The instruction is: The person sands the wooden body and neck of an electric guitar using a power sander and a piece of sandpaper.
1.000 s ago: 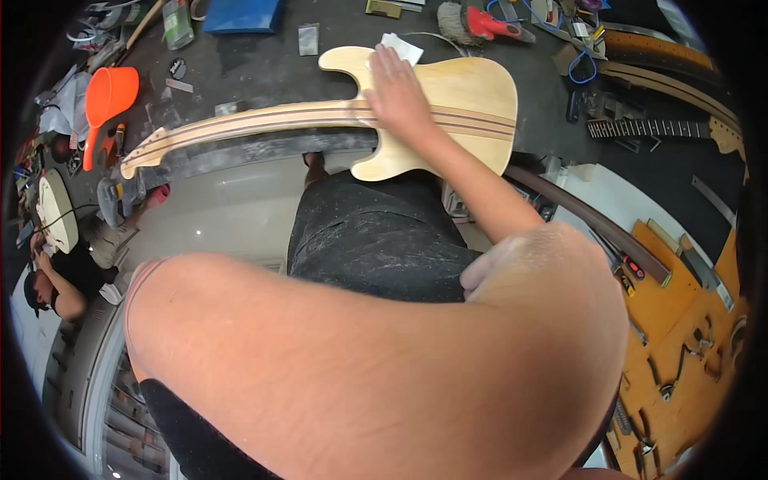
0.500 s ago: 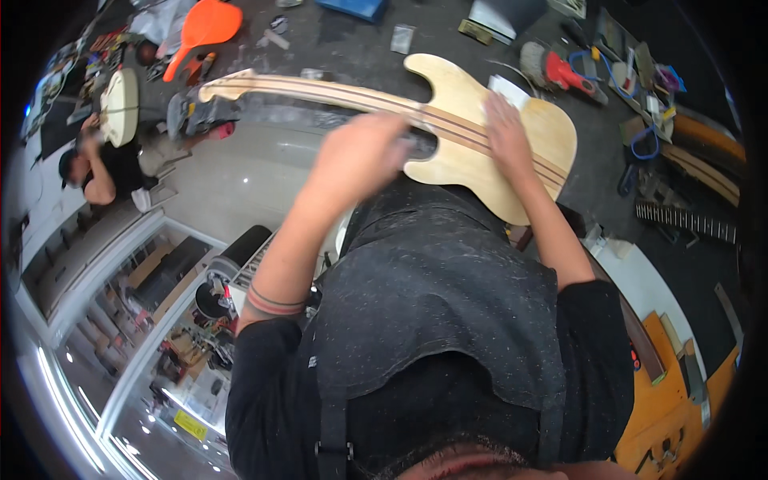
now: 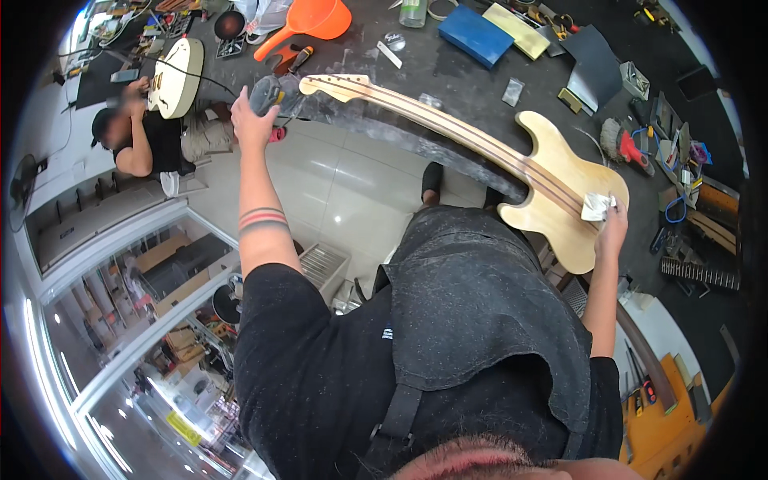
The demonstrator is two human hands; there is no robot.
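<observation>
A pale wooden guitar body with a striped neck (image 3: pixel 552 132) lies back up across the workbench, its headstock (image 3: pixel 334 86) pointing left. My left hand (image 3: pixel 253 126) reaches out past the headstock, fingers and thumb around a grey handheld power sander (image 3: pixel 266 94) with a black cord. Part of the grip is hidden behind the tool. My right hand (image 3: pixel 613 228) is on the right end of the guitar body, pinching a crumpled white cloth or paper (image 3: pixel 597 206) against the wood.
Beyond the neck are an orange scoop (image 3: pixel 316 18), a screwdriver (image 3: pixel 301 59) and a blue block (image 3: pixel 475 36). A red-handled brush (image 3: pixel 628 148) and a fretted fingerboard (image 3: pixel 700 274) lie right. At far left another person (image 3: pixel 136 144) holds a cream guitar body (image 3: pixel 178 78).
My left hand has moved from over the neck joint leftward to the sander. My right hand has shifted toward the body's end and now pinches the white piece. The view has swung left.
</observation>
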